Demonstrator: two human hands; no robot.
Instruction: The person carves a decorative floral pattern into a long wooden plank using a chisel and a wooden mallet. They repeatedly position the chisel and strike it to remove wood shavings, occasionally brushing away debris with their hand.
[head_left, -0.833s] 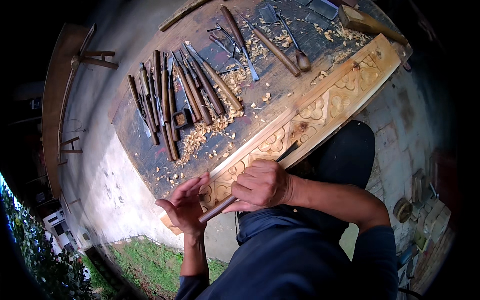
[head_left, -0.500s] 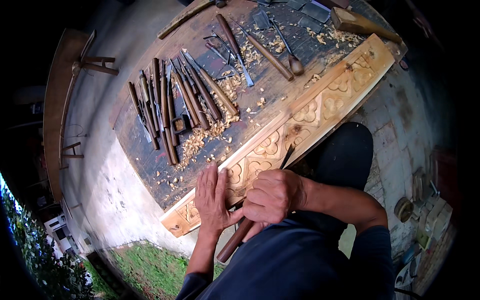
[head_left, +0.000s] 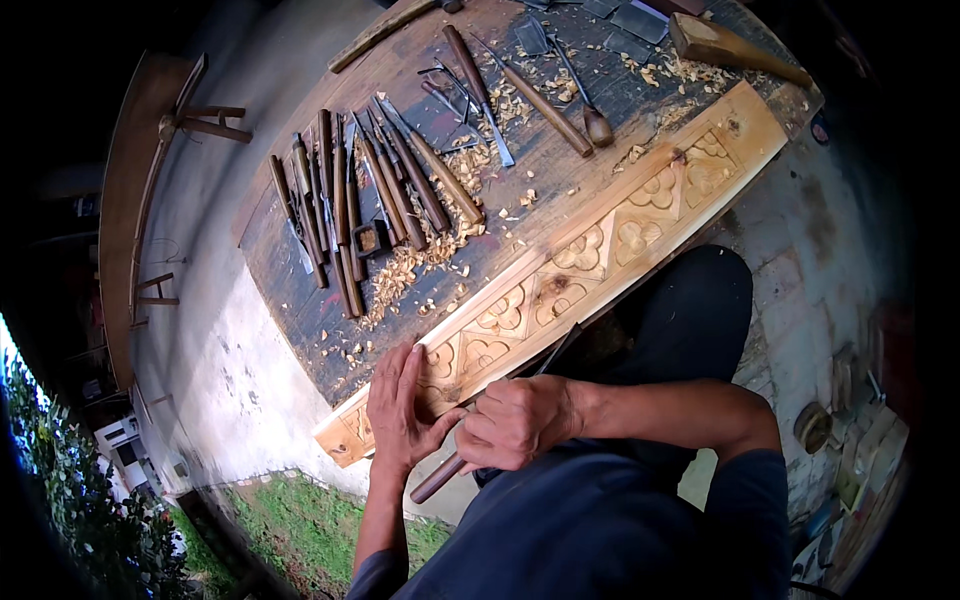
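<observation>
- Right hand [head_left: 515, 425] is wrapping shut around a wooden-handled carving chisel [head_left: 440, 480]; the handle butt is sticking out low toward the person's body, and the blade end is hidden under the hands.
- Left hand [head_left: 400, 410] is lying flat, fingers pressed together and extended, on the near end of the carved wooden panel [head_left: 600, 240], just beside the chisel tip area.
- The panel is lying along the near edge of the bench [head_left: 300, 300], its near end overhanging the corner, with flower motifs cut along its length.
- Risk: the left hand's fingers are sitting right next to the cutting line; a slip forward could be driving the edge into them.
- Risk: the panel shows no clamp; a hard push could be sliding or pivoting it off the bench edge, toward the person's lap.
- Risk: too much force could be tearing the grain or chipping a finished petal next to the cut.
- Loose wood shavings [head_left: 420, 260] are scattered over the bench; any under the panel could be letting it skate.
- A row of spare chisels [head_left: 360, 200] is lying well apart from the hands, and a wooden mallet [head_left: 730, 45] is at the far end; a shifting panel could be knocking nearby tools.
</observation>
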